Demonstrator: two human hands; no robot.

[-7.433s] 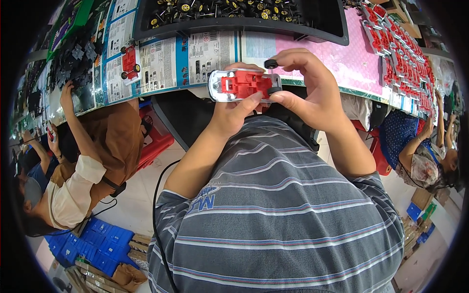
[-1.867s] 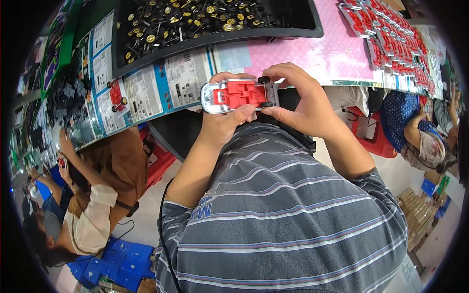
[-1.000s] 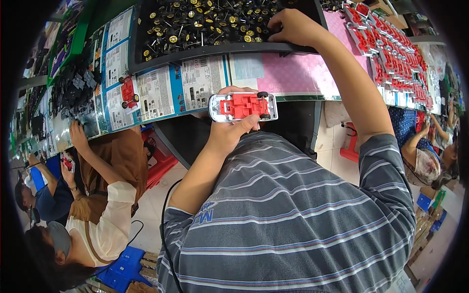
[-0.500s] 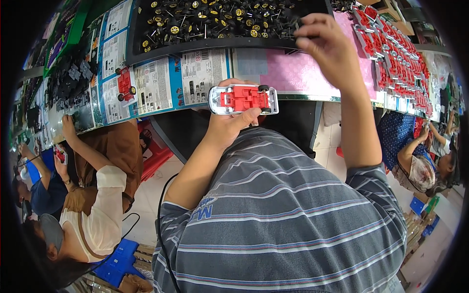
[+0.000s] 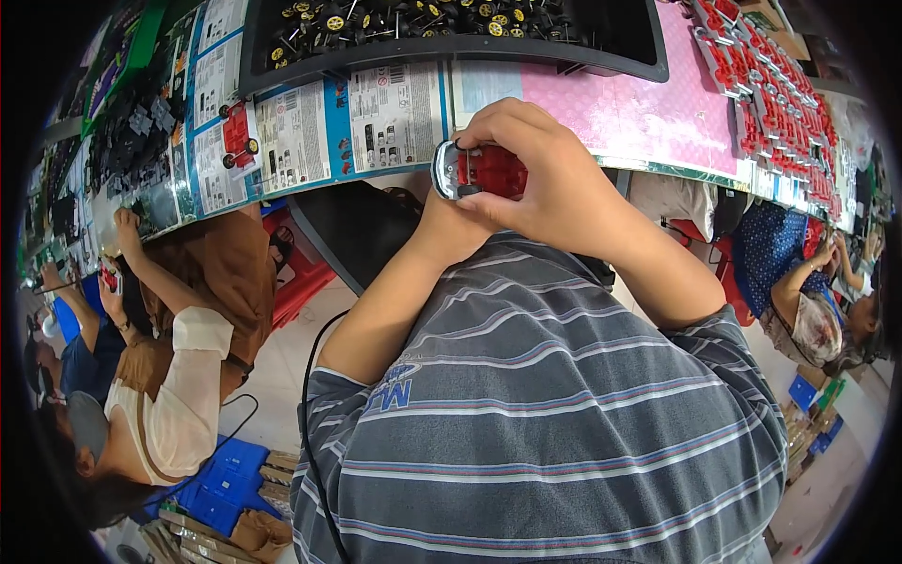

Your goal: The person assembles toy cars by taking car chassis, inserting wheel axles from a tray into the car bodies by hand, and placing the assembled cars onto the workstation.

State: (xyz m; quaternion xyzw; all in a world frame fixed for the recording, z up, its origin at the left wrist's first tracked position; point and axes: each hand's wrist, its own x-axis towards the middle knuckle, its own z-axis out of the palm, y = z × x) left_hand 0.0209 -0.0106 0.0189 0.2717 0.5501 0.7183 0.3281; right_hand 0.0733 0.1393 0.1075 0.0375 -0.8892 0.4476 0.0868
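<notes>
My left hand is closed around a toy car from below, its fingers mostly hidden by the car and my other hand. The car lies underside up, with a red chassis in a white body. Over its right part arches my right hand. Thumb and fingertip of that hand grip a pair of black wheels on an axle near the car's left end. The far end of the car is covered by my right palm.
Beyond my hands stands a black tray of wheel axles with yellow hubs. A red car chassis lies on printed sheets to the left, near dark plastic parts. Rows of red-and-white car parts fill the right. A co-worker sits at left.
My right hand has come from the tray's right side down to the car and closed over it. Wheels now show at the car's left end. The view has shifted slightly.
</notes>
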